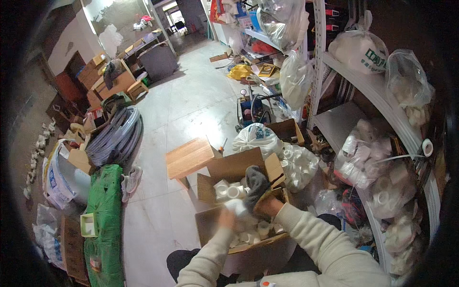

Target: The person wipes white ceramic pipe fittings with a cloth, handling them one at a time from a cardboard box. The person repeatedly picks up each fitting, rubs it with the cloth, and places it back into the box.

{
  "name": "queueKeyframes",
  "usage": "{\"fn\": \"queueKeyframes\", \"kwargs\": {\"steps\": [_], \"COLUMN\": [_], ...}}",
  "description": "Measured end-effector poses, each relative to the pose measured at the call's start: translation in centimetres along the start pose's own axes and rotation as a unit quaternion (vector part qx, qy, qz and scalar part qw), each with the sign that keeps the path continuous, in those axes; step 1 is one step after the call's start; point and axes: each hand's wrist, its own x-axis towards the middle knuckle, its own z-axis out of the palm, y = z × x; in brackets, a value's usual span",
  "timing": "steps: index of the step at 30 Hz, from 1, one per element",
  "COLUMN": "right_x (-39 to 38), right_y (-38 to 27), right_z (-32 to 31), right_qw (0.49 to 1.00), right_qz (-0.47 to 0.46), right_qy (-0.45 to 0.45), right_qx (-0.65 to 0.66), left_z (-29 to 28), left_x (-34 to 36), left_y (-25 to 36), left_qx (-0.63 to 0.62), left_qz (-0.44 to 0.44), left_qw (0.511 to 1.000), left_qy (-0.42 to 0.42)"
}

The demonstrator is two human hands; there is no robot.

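Looks like the step in hand is handling a white fitting [236,206] over the back edge of the near cardboard box [205,228]. Left hand [227,218] is a blur right at it, right hand [268,206] is next to a grey cloth [258,184]. Can't tell if either's actually gripping. Imo the next move calls for a secure hold, clear of that edge.
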Motion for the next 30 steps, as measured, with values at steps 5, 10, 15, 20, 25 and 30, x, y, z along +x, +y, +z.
{"fn": "queueKeyframes", "kwargs": {"steps": [5, 10, 15, 20, 25, 30], "right_x": [0.3, 0.4, 0.2, -0.3, -1.4, -0.8], "right_y": [-7.3, -7.7, -6.7, -7.1, -8.7, -6.7], "right_z": [0.3, 1.8, 3.0, 3.3, 3.8, 4.5], "right_qw": [0.982, 0.974, 0.970, 0.981, 0.979, 0.949], "right_qz": [-0.074, -0.034, -0.098, -0.082, -0.093, -0.002], "right_qy": [0.154, 0.010, 0.095, 0.140, 0.180, 0.277], "right_qx": [0.080, -0.224, 0.202, 0.103, -0.009, 0.153], "left_z": [-2.5, -5.4, -6.1, -6.0, -7.2, -6.2], "left_x": [-6.1, -12.2, -12.2, -12.3, -11.6, -10.4], "left_y": [2.7, 7.2, 6.8, 9.2, 9.5, 10.3], "left_qx": [-0.158, 0.110, 0.097, 0.112, 0.063, 0.210], "left_qz": [0.231, 0.373, 0.475, 0.476, 0.376, 0.374], "left_qw": [0.960, 0.918, 0.869, 0.865, 0.923, 0.902], "left_qy": [0.003, 0.075, 0.098, 0.116, 0.053, 0.051]}}
